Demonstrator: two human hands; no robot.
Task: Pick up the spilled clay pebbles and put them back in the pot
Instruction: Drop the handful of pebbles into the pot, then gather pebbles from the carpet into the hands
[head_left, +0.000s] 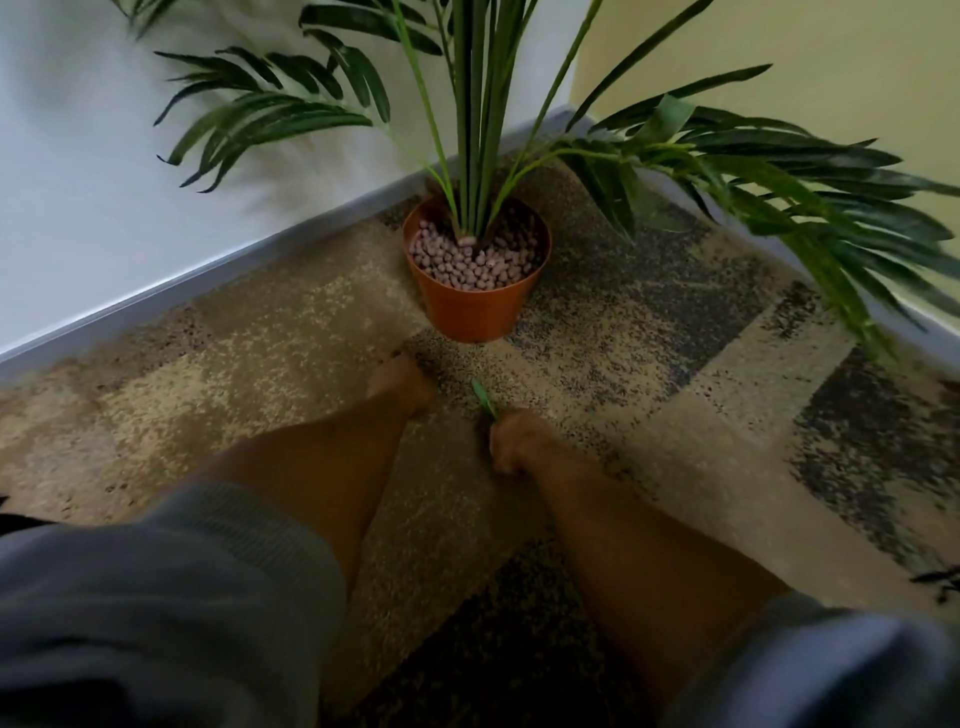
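Observation:
An orange plastic pot (475, 312) stands on the carpet in the room's corner. It is filled with pinkish clay pebbles (470, 262) around the stems of a palm-like plant (478, 104). My left hand (400, 385) reaches down to the carpet just in front of the pot, fingers bent downward and hidden from me. My right hand (514, 441) is a little nearer and to the right, closed in a fist around a thin green piece (484, 397) that sticks out toward the pot. I can make out no loose pebbles on the mottled, blurred carpet.
Long green fronds (810, 208) hang low over the carpet at the right, and others spread at the upper left. A grey skirting board (208, 270) and walls close the corner behind the pot. Patterned beige and dark carpet (675, 405) lies all around.

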